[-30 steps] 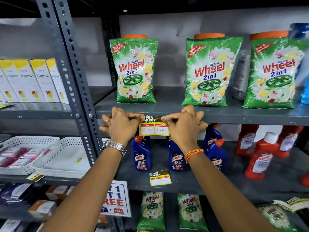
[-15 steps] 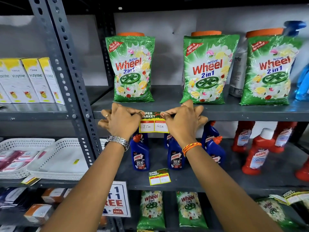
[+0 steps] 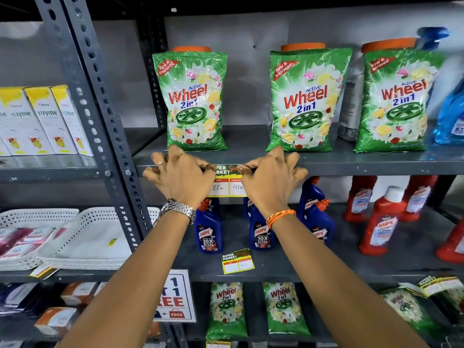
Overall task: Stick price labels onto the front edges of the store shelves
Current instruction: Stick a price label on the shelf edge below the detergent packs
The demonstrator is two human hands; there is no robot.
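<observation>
Both hands press one label to a shelf lip. The left hand (image 3: 182,177) and the right hand (image 3: 270,178) each pinch an upper corner of the yellow, green and red paper price label (image 3: 228,180) printed "SUPER MARKET", thumb tips on its top band and fingers curled over the front edge of the grey metal upper shelf (image 3: 351,167). The grip looks narrow and closed on the label's two top corners; whether the fingers also hook behind the lip cannot be seen.

The label sits between the two hands, its top band against the shelf lip and its lower half, with two white handwritten price boxes, hanging below the lip. To do this step well, I would judge that the thumbs should press flat along the top band from the corners toward the middle, keeping the top edge level with the lip, so that no crease or slant is set in.

Just above the left hand stands a green plastic detergent pouch (image 3: 193,101), and just above the right hand a second pouch of the same kind (image 3: 307,99); both are close to the knuckles and could be nudged. Below the wrists stand blue toilet-cleaner bottles (image 3: 208,232), and lower still a second matching price label (image 3: 237,261) lies on the front of the grey shelf beneath (image 3: 326,270). Left of the grip rises a grey perforated steel upright (image 3: 100,126).
</observation>
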